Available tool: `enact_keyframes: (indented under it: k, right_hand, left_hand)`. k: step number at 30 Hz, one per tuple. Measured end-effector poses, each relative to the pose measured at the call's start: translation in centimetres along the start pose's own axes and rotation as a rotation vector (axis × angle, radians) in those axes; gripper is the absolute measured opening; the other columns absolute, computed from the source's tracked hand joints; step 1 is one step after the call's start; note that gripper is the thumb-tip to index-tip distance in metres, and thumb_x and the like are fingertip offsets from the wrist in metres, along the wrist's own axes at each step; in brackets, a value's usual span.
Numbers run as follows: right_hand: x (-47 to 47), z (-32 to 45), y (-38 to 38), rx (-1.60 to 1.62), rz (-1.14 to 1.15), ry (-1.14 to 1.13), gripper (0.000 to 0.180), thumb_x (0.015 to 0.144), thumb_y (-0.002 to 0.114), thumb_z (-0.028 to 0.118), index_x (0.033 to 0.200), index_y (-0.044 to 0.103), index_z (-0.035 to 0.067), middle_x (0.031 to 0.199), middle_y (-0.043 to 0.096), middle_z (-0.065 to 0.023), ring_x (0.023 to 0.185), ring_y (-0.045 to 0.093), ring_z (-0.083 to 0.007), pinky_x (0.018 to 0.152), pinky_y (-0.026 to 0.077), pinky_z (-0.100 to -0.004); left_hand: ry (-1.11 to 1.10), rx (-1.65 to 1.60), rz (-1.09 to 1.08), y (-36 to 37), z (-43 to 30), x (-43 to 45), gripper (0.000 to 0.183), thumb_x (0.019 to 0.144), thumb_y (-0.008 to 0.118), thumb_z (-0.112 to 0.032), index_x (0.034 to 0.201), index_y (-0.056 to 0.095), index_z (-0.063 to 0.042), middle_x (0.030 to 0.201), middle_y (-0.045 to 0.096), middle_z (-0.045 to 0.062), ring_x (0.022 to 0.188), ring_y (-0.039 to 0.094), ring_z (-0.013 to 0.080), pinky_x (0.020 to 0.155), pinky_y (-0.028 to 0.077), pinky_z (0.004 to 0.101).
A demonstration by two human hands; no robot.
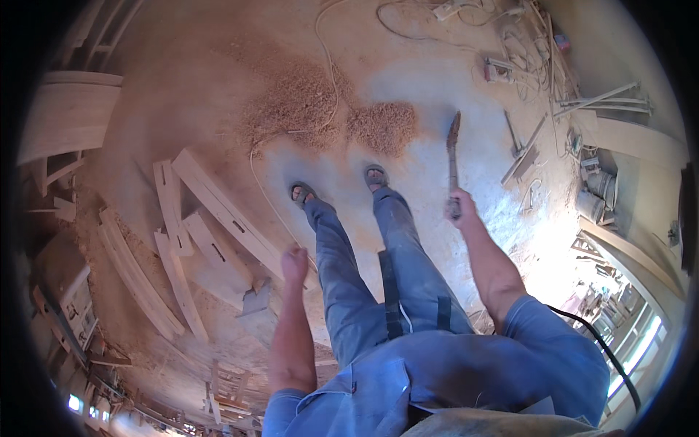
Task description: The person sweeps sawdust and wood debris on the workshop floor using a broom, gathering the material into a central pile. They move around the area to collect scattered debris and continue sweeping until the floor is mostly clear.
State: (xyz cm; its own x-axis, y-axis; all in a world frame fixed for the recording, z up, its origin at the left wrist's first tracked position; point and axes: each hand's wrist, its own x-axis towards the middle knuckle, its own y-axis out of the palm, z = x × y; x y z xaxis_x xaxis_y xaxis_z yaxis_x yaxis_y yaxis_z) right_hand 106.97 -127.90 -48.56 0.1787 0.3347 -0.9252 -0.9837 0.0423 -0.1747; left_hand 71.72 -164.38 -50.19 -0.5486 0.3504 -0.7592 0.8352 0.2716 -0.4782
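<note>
My right hand (463, 208) grips the handle of a hand broom (452, 145). Its brown, rough end points away from me over the dusty concrete floor. Heaps of wood shavings (385, 127) and sawdust (297, 106) lie in front of my sandalled feet, to the left of the broom. My left hand (295, 264) hangs beside my left leg, curled into a fist, and nothing shows in it. Beyond that fist, to the left, rests a long wooden board (232, 218) with a slot cut in it.
A pale cord (330, 60) crosses the shavings and runs down past my left foot. More slotted boards (173, 207) and curved timbers (139, 276) lie to the left. At the right are a metal clamp (525, 150), a power tool (498, 71) and tangled cables (527, 54).
</note>
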Motion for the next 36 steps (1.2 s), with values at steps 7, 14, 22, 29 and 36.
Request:
enact_keyframes:
  k: [7, 14, 22, 29, 36]
  right_hand:
    - [-9.6, -15.1, 16.3, -0.273, 0.062, -0.063, 0.075, 0.070, 0.060, 0.001, 0.141, 0.040, 0.013, 0.063, 0.052, -0.0032, 0.046, 0.051, -0.0128, 0.039, 0.043, -0.0292]
    - [-10.3, -15.9, 11.8, -0.265, 0.065, -0.111, 0.091, 0.069, 0.056, -0.003, 0.152, 0.022, 0.013, 0.074, 0.055, -0.0071, 0.047, 0.049, -0.0123, 0.041, 0.043, -0.0255]
    - [-4.3, -11.6, 13.0, -0.174, -0.048, -0.062, 0.092, 0.068, 0.056, 0.011, 0.151, 0.017, 0.002, 0.073, 0.054, -0.0074, 0.052, 0.050, -0.0141, 0.046, 0.043, -0.0238]
    - [-1.2, -10.2, 13.9, -0.144, -0.008, -0.048, 0.098, 0.065, 0.059, 0.025, 0.150, 0.016, 0.004, 0.067, 0.050, -0.0040, 0.049, 0.049, -0.0115, 0.045, 0.043, -0.0221]
    - [-0.6, -9.8, 12.3, -0.087, 0.004, 0.003, 0.099, 0.066, 0.061, 0.022, 0.152, 0.015, 0.006, 0.067, 0.052, -0.0042, 0.049, 0.049, -0.0111, 0.045, 0.043, -0.0234]
  left_hand:
    - [0.196, 0.191, -0.096, -7.2, 1.0, 16.1, 0.033, 0.080, 0.058, -0.022, 0.103, 0.067, 0.001, 0.089, 0.068, 0.023, 0.089, 0.065, 0.0381, 0.080, 0.050, 0.0440]
    - [0.169, 0.199, -0.131, -0.4, 0.8, 28.6, 0.049, 0.079, 0.062, -0.023, 0.122, 0.059, 0.000, 0.111, 0.065, 0.023, 0.103, 0.062, 0.0380, 0.092, 0.049, 0.0415]
    - [0.330, 0.503, -0.050, 9.7, -1.4, 38.8, 0.066, 0.077, 0.068, -0.021, 0.138, 0.046, -0.007, 0.140, 0.047, 0.017, 0.134, 0.036, 0.0368, 0.110, 0.033, 0.0428]
    - [0.516, 0.800, -0.086, 17.0, -2.2, 46.3, 0.064, 0.078, 0.065, -0.018, 0.138, 0.044, -0.012, 0.146, 0.040, 0.014, 0.136, 0.032, 0.0386, 0.112, 0.026, 0.0491]
    - [0.548, 0.982, -0.165, 19.3, -2.4, 46.7, 0.052, 0.077, 0.063, -0.016, 0.128, 0.055, -0.012, 0.121, 0.060, 0.016, 0.118, 0.049, 0.0341, 0.106, 0.031, 0.0482]
